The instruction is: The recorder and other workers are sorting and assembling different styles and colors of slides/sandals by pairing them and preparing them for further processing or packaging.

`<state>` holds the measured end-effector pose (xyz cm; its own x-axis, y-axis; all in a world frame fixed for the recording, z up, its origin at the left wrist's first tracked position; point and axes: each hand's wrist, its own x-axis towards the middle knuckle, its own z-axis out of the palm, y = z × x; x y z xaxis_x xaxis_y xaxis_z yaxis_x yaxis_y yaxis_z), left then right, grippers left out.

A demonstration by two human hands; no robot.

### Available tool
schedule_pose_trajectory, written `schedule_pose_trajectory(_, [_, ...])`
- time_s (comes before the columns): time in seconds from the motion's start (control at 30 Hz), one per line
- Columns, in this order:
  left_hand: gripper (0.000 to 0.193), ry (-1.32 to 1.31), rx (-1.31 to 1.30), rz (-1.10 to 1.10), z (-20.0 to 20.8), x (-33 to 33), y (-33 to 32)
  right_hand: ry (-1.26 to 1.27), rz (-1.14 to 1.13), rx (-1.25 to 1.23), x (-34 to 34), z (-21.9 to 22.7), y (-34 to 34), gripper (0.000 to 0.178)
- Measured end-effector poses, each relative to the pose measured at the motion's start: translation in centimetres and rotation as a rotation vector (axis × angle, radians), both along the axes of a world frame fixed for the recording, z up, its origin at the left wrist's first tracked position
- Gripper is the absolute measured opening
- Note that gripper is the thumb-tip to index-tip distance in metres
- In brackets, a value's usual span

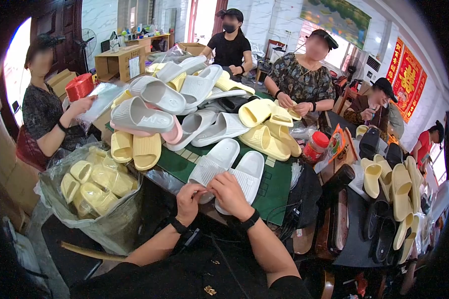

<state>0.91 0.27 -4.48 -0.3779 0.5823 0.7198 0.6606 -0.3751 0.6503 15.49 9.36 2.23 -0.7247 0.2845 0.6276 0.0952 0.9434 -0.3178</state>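
A pair of white ribbed slide slippers lies on the green mat (pixel 184 167) in front of me, toes pointing away. My left hand (pixel 188 203) is at the near end of the left slipper (pixel 224 152), fingertips pinched. My right hand (pixel 230 193) lies over the near part of the right slipper (pixel 251 163), its fingers closed and meeting the left fingertips. Whatever is between the fingers is too small to make out. Beyond the pair is a pile of grey slippers (pixel 217 127), yellow slippers (pixel 264 142) and a pink slipper (pixel 173 132).
A sack (pixel 107 224) of bagged yellow slippers stands at my left. At the right are a red-lidded jar (pixel 315 147) and a black table (pixel 351 251) with beige and black slippers. Several people sit around, one holding clear plastic bags (pixel 101 102) beside red twine (pixel 80 86).
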Motion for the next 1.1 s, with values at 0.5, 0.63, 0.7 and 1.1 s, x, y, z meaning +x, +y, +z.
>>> schedule_pose_trajectory(0.5, [0.015, 0.016, 0.034, -0.019, -0.03, -0.12, 0.02, 0.013, 0.014, 0.022, -0.01, 0.03, -0.03, 0.011])
schedule_pose_trajectory(0.63, [0.016, 0.073, 0.009, -0.008, -0.07, -0.26, -0.05, 0.000, 0.007, 0.027, -0.04, -0.07, 0.05, 0.010])
schedule_pose_trajectory(0.7, [0.016, 0.076, 0.005, -0.006, 0.04, -0.25, -0.08, 0.009, 0.008, 0.017, -0.05, -0.20, 0.13, 0.010])
schedule_pose_trajectory(1.1, [0.013, 0.107, -0.009, 0.032, 0.53, 0.08, -0.22, 0.012, 0.020, -0.032, 0.00, 0.08, -0.03, 0.011])
